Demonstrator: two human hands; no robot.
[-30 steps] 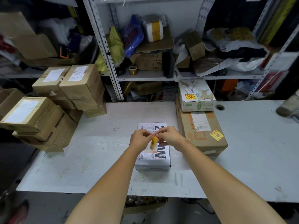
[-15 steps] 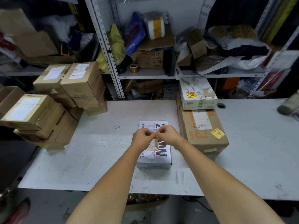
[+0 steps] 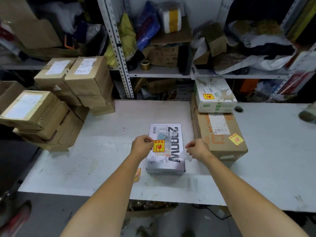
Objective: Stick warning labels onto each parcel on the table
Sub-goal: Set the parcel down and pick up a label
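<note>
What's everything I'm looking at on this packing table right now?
Table: one, white, foreground.
Printed box: one, grey, table centre.
Brown parcel: one, brown, right of it, labelled.
White box: one, white, on brown parcel's far end, labelled.
Cardboard boxes: several, brown, stacked at left.
Spare labels: small stack, yellow-red, near table edge.
Warning label: one, yellow-red, above printed box.
Backing paper: one, white, at printed box's right edge.
Left hand: one, fingers pinch warning label.
Right hand: one, fingers pinch backing paper.

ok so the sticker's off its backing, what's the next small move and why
Probably lower the left hand and press the warning label flat onto the grey box: the label is over its top, the right hand holds the white backing, and nothing is stuck there yet.
</note>
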